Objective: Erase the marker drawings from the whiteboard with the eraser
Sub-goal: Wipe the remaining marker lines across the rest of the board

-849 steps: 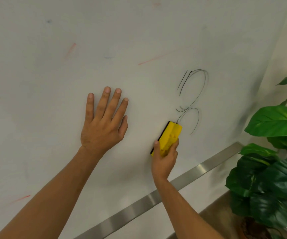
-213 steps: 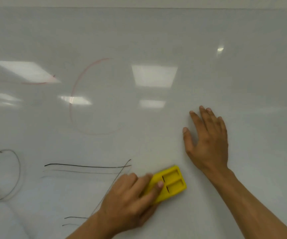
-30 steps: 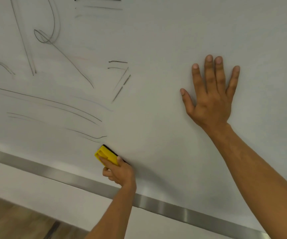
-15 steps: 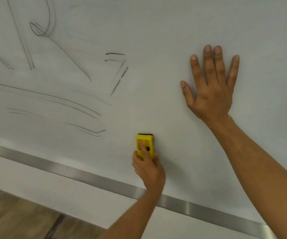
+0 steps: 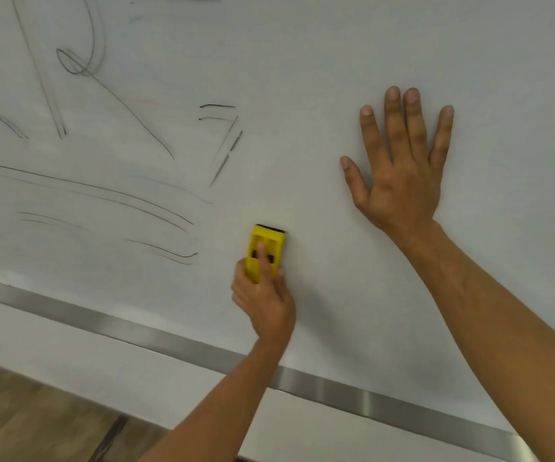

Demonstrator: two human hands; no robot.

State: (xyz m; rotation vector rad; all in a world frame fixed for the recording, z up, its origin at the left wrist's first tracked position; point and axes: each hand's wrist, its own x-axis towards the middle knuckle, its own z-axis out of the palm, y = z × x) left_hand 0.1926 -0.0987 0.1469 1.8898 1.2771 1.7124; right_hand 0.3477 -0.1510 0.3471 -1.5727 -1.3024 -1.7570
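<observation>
Eraser (image 5: 266, 250) sits upright against whiteboard (image 5: 302, 61), gripped from below by left hand (image 5: 264, 295).

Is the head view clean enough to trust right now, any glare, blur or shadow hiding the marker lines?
Head view: no glare patches on the whiteboard, light even; soft shadows fall beside the right hand and the left hand holding the eraser, none over the marker lines; image slightly soft, faint strokes hard to read; wide-angle tilt slants the metal rail.
</observation>
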